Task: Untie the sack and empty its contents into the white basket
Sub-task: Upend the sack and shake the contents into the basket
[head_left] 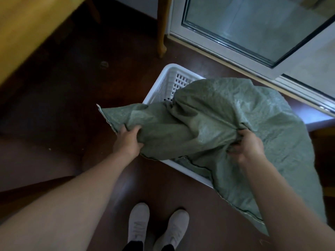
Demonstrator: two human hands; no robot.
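A green woven sack (226, 113) lies draped over the white basket (163, 82) on the dark floor and hides most of it. My left hand (127, 140) grips a bunched fold near the sack's left corner. My right hand (246, 145) grips a gathered fold on the sack's right side. One flap of the sack hangs over the basket's near rim toward the lower right. The sack's mouth and whatever is in the basket are hidden by the cloth.
A wooden table (21, 33) fills the top left, and one of its legs (161, 33) stands behind the basket. A white-framed glass door (253, 29) stands open at the top right. My two white shoes (155, 229) are on the floor just below the basket.
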